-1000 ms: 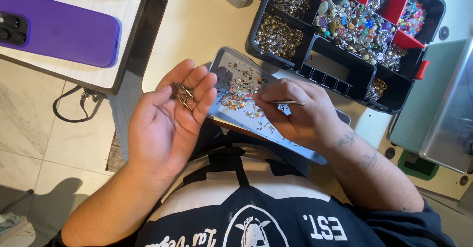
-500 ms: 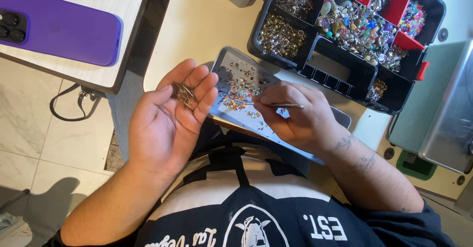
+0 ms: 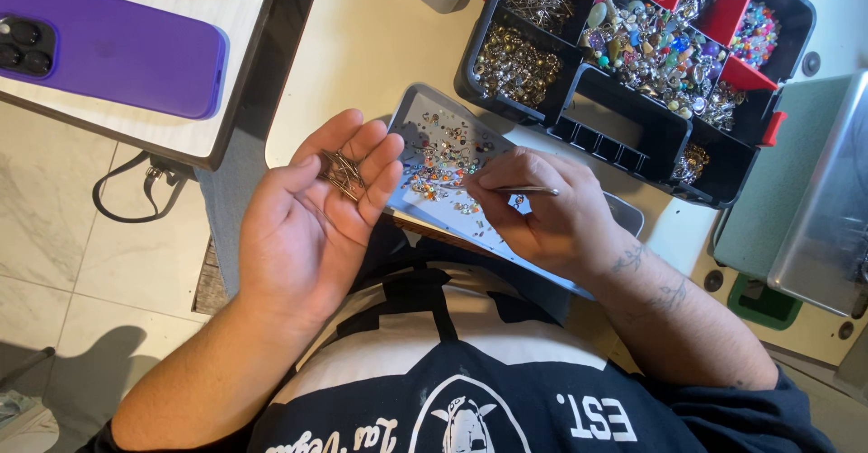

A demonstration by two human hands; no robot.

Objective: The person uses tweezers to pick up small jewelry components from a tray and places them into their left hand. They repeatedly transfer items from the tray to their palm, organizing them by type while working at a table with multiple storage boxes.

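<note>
Head view: my left hand [image 3: 312,209] is palm up, fingers spread loosely, cupping a small bunch of metal pins [image 3: 342,171] at the finger bases. My right hand [image 3: 542,213] pinches a thin metal pin [image 3: 529,191] between thumb and fingertips, over a grey flat tray [image 3: 411,114] scattered with small coloured beads [image 3: 443,159]. Behind it on the table [image 3: 362,46], a black compartment organizer box [image 3: 624,127] with red dividers holds beads and findings. Purple phone [image 3: 108,42] sits far left.
</note>
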